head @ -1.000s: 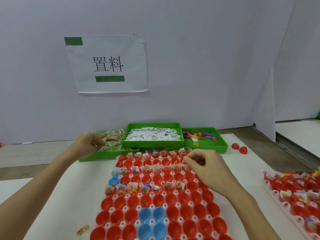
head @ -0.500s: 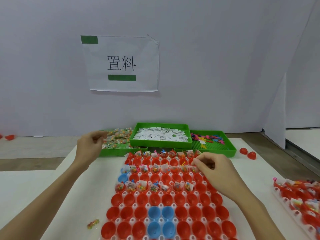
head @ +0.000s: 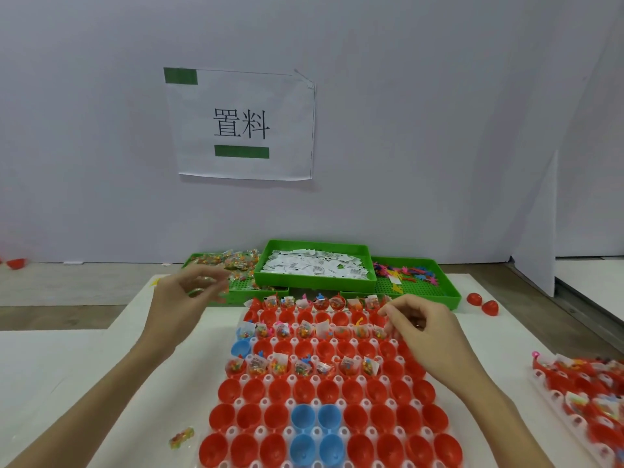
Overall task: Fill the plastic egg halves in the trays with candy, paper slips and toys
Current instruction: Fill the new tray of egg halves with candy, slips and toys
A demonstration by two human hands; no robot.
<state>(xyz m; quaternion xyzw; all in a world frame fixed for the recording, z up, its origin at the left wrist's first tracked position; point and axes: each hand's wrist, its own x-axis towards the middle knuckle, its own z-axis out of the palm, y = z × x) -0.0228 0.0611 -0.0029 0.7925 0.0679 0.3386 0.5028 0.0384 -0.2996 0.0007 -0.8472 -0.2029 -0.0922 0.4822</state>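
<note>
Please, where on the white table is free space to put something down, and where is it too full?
Free: white table left of the main egg tray, except one loose candy packet; also the strip between it and the second egg tray at right. Crowded: the back, where three green bins adjoin the main tray.

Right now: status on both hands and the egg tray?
Left hand pinching a candy packet, blurred. Right hand curled over egg tray, grip contents unclear. Three rows filled; front rows empty. Nothing blocking.

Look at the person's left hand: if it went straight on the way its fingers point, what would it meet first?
Probably the candy packets in the left green bin; the left hand hangs just short of them, though depth is unclear.
</note>
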